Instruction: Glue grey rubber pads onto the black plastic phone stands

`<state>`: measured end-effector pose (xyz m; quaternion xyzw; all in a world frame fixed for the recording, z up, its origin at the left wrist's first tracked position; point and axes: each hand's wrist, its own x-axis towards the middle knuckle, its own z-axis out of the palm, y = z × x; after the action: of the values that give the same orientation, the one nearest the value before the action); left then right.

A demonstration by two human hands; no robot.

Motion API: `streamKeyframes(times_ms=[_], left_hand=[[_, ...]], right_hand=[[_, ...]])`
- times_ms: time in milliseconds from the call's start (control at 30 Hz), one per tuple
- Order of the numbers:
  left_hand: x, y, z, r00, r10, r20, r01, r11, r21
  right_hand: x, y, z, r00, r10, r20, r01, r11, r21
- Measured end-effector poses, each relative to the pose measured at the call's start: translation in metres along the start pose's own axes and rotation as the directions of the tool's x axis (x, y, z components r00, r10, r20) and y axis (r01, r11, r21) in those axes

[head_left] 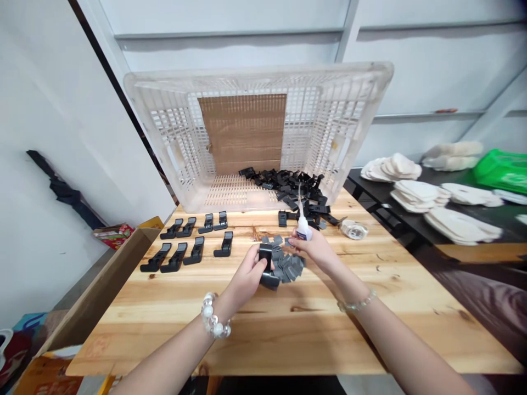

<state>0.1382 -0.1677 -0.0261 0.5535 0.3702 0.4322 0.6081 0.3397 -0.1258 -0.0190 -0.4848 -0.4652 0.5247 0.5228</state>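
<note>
My left hand [246,274] is closed around a black plastic part [267,255], held over the wooden table near its middle. In my right hand [315,248] is a small white glue bottle [303,226], its long thin nozzle pointing up. The fingers of that hand also seem to be by a small grey piece, but I cannot tell whether they pinch it. Just beyond and right of the left hand lies a pile of small flat grey pieces [288,267]. Several black parts with grey pads [197,249] stand in two rows on the left.
A white plastic crate [259,206] lies on its side at the back, with cardboard [247,131] inside and a heap of black parts [288,184] spilling out. A roll of clear tape [354,230] sits at right. White pads [420,195] are stacked on a dark side table.
</note>
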Motion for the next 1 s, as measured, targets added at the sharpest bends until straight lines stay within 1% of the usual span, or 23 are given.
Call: streamKeyframes(times_ms=[100,233,300,500,633,733,867,933,1000], left_hand=[[0.0,-0.002,0.001,1.0,0.018,0.019,-0.016,0.997,-0.071],[0.003,-0.006,0.001,0.998,-0.059,-0.01,0.055,0.97,-0.236],[0.004,-0.005,0.0,0.995,-0.093,-0.036,0.079,0.955,-0.287],[0.006,-0.002,0.0,0.992,-0.114,-0.051,0.093,0.946,-0.31],[0.006,-0.004,-0.001,0.991,-0.115,-0.073,0.09,0.955,-0.284],[0.006,-0.002,-0.003,0.986,-0.143,-0.081,0.118,0.959,-0.258],[0.003,0.008,-0.004,0.976,-0.211,-0.049,0.192,0.949,-0.252],[0.0,0.013,-0.003,0.971,-0.238,-0.001,0.228,0.933,-0.278],[-0.002,0.016,-0.002,0.965,-0.254,0.071,0.264,0.913,-0.31]], right_hand=[[-0.005,-0.005,0.003,0.999,0.022,0.043,-0.024,0.998,0.049],[-0.013,-0.005,0.011,0.992,0.051,0.113,-0.063,0.993,0.098],[-0.015,-0.005,0.015,0.988,0.066,0.138,-0.082,0.99,0.112],[-0.019,-0.004,0.019,0.977,0.092,0.191,-0.115,0.987,0.111],[-0.021,-0.004,0.02,0.972,0.08,0.221,-0.107,0.988,0.113],[-0.022,-0.004,0.021,0.97,0.075,0.231,-0.108,0.985,0.134],[-0.024,-0.003,0.023,0.971,0.084,0.224,-0.123,0.978,0.167],[-0.024,-0.002,0.024,0.97,0.084,0.227,-0.126,0.976,0.177],[-0.024,-0.002,0.025,0.968,0.077,0.241,-0.122,0.976,0.18]])
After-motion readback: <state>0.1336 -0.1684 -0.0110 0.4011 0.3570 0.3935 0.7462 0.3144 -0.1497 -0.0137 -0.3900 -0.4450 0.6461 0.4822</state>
